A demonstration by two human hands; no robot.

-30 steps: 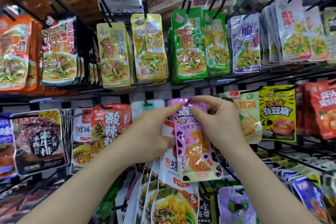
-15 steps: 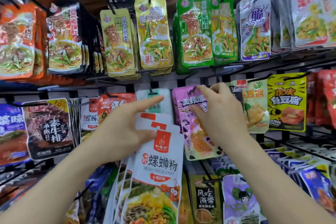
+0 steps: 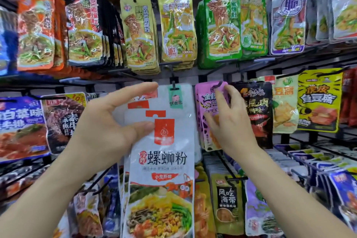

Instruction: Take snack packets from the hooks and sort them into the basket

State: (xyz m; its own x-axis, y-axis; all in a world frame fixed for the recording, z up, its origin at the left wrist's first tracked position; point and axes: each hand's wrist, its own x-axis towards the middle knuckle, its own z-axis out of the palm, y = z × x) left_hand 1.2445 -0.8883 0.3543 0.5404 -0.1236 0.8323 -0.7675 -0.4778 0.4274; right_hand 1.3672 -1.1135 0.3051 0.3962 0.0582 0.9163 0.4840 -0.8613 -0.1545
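Left hand (image 3: 104, 121) holds white plastic noodle packets (image 3: 164, 160) at centre frame; right hand (image 3: 231, 123) is at a purple foil snack packet (image 3: 206, 100) just right of them.
The left thumb presses on the front of the fanned stack, with the fingers stretched out behind it. The right fingers, spread and lightly bent, touch the purple packet's top where it hangs on a black wire hook (image 3: 218, 84); I cannot tell whether they grip it.
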